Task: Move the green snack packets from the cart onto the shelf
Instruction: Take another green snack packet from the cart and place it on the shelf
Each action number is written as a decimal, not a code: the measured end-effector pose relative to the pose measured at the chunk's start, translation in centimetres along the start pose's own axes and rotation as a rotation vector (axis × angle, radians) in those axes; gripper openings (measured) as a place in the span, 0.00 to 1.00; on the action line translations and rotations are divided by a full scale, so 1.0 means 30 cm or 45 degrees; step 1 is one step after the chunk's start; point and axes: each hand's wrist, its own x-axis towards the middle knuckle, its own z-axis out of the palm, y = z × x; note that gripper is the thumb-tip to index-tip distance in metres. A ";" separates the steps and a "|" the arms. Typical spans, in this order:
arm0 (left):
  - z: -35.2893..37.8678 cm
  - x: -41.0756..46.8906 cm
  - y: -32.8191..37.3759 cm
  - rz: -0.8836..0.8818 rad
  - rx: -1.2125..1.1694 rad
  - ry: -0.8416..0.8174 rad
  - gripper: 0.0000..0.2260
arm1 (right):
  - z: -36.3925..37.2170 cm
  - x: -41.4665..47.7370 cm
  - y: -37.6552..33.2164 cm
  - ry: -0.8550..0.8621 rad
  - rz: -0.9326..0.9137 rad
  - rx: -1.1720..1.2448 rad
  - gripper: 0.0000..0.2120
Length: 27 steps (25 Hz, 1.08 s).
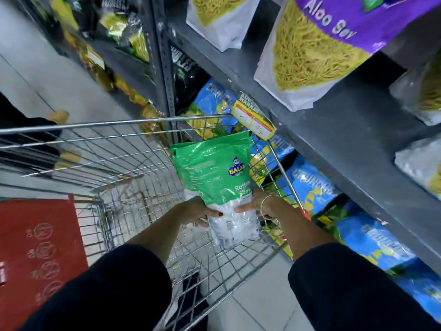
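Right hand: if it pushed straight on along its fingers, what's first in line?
The green packets, which the right hand already grips. Past them, likely the left hand on the other side; depth is unclear.

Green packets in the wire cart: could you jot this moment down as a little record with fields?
held item: stack of green plastic snack packets
left hand: grips the lower left edge
right hand: grips the lower right edge, wearing a thin bangle
location: above the silver wire cart
cart contents: nothing else visible
nearby: grey metal shelf to the right, with blue packets below
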 end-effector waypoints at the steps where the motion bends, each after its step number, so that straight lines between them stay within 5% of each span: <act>1: -0.020 0.017 -0.016 0.001 -0.030 -0.017 0.22 | -0.007 0.039 0.030 0.046 -0.077 0.036 0.31; 3: -0.041 -0.011 0.003 0.010 0.028 0.000 0.21 | -0.023 -0.004 0.009 0.135 -0.215 0.122 0.44; 9: -0.075 -0.186 0.148 0.174 0.068 0.065 0.20 | -0.084 -0.195 -0.032 0.251 -0.463 0.261 0.31; 11: -0.034 -0.284 0.197 0.198 0.114 0.062 0.12 | -0.113 -0.310 -0.018 0.295 -0.577 0.251 0.32; 17: 0.272 -0.590 0.277 0.383 0.336 0.304 0.06 | -0.155 -0.604 0.181 0.476 -0.782 0.191 0.43; 19: 0.397 -0.646 0.326 0.475 0.392 0.259 0.14 | -0.199 -0.735 0.281 0.566 -0.818 0.217 0.39; 21: 0.543 -0.704 0.400 0.616 0.437 0.247 0.12 | -0.264 -0.840 0.398 0.664 -0.844 0.314 0.36; 24: 0.777 -0.731 0.524 0.768 0.582 0.185 0.07 | -0.357 -0.971 0.586 0.932 -0.861 0.481 0.43; 27: 0.980 -0.680 0.645 0.851 0.639 0.143 0.14 | -0.447 -1.036 0.790 1.134 -0.840 0.691 0.44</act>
